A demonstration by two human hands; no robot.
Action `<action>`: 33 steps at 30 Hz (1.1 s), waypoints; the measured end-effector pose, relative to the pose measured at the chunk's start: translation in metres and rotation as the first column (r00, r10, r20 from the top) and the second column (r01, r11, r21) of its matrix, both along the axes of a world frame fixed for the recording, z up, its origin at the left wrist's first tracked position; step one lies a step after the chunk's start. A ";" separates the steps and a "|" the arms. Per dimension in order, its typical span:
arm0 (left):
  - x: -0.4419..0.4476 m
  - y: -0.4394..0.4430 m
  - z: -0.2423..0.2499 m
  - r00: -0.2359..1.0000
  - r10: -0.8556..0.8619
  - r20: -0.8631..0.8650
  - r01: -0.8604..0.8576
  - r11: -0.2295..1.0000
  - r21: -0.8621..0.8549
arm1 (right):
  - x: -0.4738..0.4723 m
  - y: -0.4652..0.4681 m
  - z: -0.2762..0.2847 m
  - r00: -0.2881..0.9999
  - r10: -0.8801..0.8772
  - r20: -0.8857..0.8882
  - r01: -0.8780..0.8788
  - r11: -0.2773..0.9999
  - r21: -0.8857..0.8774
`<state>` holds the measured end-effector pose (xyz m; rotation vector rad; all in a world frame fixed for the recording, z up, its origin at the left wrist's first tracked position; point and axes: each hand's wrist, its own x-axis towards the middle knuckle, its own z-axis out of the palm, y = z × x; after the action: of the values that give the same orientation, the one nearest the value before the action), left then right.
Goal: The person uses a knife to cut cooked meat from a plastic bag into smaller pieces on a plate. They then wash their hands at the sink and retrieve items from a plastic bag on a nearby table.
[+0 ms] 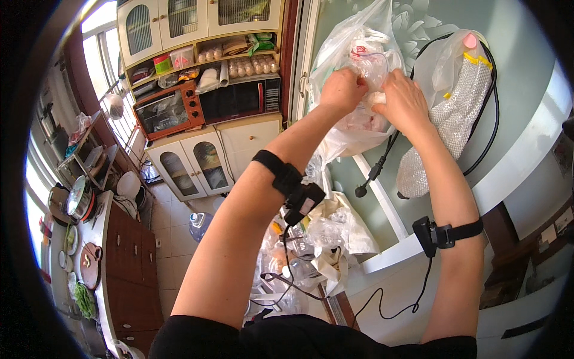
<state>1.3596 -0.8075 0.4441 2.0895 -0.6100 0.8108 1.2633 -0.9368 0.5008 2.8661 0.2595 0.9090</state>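
A large translucent plastic bag [329, 58] hangs against a frosted glass door panel [448, 13], stuffed with smaller plastic bags [374, 67], one of them with red print. Both arms reach up to it. My left hand [343, 91] has its fingers curled into the plastic on the left side of the bag's opening. Opposite it, my right hand [406, 101] grips plastic with thumb and fingers. A pale bundle of plastic [374, 99] shows between the hands. The fingertips are partly hidden in the folds.
Right of the bag hang a black cable with a plug [376, 170] and a mesh-patterned sleeve [464, 107]. Below, bags of plastic bottles [305, 264] crowd the floor beside a large water bottle [199, 224]. A cabinet holds a microwave [237, 99] and an orange toaster oven [166, 112]. A counter [105, 215] runs left.
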 end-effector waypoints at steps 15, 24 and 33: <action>-0.069 0.109 0.010 0.896 -0.437 -0.084 0.368 0.833 -0.413 | 0.029 0.009 -0.029 0.984 0.178 0.024 -0.153 0.900 -0.407; -0.110 0.167 -0.013 0.708 -0.701 0.081 0.397 0.302 -0.867 | 0.095 0.043 -0.042 0.958 0.068 -0.277 -0.205 0.841 -0.502; -0.165 0.211 -0.065 0.774 -0.634 0.004 0.223 0.267 -0.938 | 0.084 0.029 -0.009 0.925 0.276 -0.261 -0.342 0.905 -0.252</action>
<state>1.1943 -0.5969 0.3794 0.8681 -0.3460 0.2275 1.3473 -0.9075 0.4921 2.6816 0.8240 0.5306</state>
